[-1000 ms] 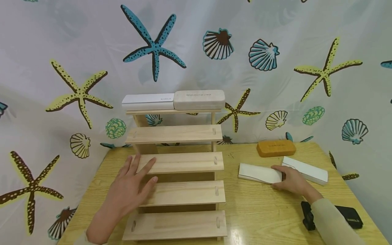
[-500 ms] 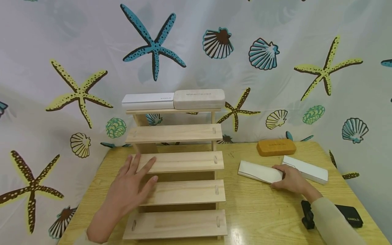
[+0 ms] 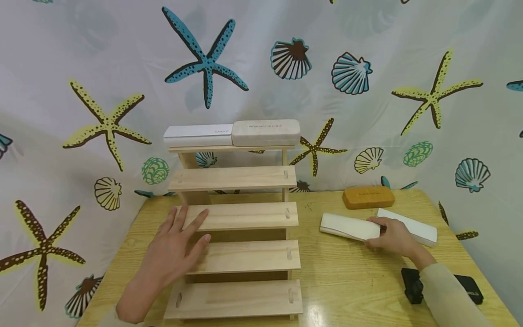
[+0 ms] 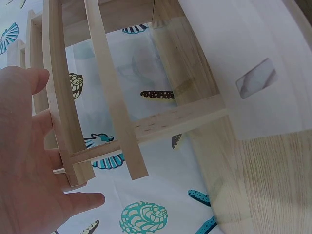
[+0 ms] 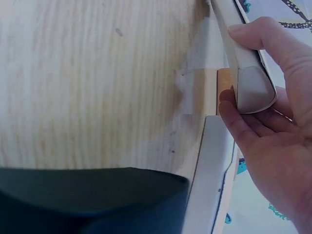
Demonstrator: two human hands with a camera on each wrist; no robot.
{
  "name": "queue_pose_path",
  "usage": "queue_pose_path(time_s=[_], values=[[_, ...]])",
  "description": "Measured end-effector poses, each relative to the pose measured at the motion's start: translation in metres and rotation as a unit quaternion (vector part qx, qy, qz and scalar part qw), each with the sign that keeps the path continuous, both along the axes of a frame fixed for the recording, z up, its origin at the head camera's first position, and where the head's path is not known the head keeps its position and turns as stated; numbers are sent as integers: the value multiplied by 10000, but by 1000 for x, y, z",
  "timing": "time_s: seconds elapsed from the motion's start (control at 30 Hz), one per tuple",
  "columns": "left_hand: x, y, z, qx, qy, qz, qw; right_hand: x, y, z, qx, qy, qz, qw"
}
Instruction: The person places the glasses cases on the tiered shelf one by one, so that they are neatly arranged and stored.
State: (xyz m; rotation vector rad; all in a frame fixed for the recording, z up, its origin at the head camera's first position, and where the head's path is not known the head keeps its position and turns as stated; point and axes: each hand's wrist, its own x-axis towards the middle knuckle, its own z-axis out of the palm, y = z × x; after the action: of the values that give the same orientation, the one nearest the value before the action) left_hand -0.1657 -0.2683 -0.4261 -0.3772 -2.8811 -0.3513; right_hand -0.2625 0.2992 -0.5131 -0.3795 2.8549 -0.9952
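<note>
My right hand pinches the right end of a white glasses case on the right side of the table. In the right wrist view the thumb lies on one long face of the case and the fingers are curled behind it; its squared end faces the camera. My left hand rests with spread fingers on the left end of the middle step of a tiered wooden shelf. The left wrist view shows that hand at the shelf's edges, part of it cut off by the frame.
A white box-like case and an orange case lie behind the right hand. A black case is partly behind the right sleeve. Two pale cases, a white one and a beige one, stand on the top shelf.
The right hand and the white glasses case have shifted slightly right, and the case's left end sits a little higher. The left hand keeps its place on the shelf.
</note>
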Motion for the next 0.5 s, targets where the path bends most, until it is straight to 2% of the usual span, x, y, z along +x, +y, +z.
queue_pose_path(time_s=[0.2, 0.33, 0.5], values=[[0, 0, -1, 28, 7, 2, 10000, 1, 0, 11, -76, -2, -76, 9999], [-1, -1, -3, 52, -4, 11, 10000, 3, -2, 28, -322, -42, -40, 9995], [-2, -1, -3, 59, 11, -5, 10000, 5, -7, 51, -429, 205, -23, 9989]])
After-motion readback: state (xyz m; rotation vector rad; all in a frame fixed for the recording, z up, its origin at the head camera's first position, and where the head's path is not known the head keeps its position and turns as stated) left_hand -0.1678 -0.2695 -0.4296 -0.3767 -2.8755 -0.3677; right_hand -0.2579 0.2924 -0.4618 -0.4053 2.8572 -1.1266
